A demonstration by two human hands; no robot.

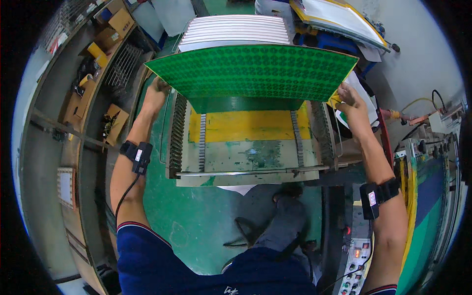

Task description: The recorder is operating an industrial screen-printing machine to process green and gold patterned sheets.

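Note:
A wide green circuit board panel (255, 71) with rows of repeated dark patterns is held up in front of me, tilted. My left hand (157, 92) grips it by its left edge, with the fingers partly hidden behind. At the opposite edge, my right hand (352, 104) is closed on the same panel. Beneath it stands a slotted rack (177, 142) with toothed side walls, a metal rod across the near side and a yellow and pale base. Another green panel (236, 103) shows inside the rack, just under the held one. Several pale-edged boards (235, 28) stand in a row behind.
On the left, a shelf unit (93, 93) holds cardboard boxes. To the right are a machine with a control panel (355, 265) and a green-and-yellow screen frame (418, 216). A white framed sheet (339, 17) lies at the back right. The floor (196, 231) is green.

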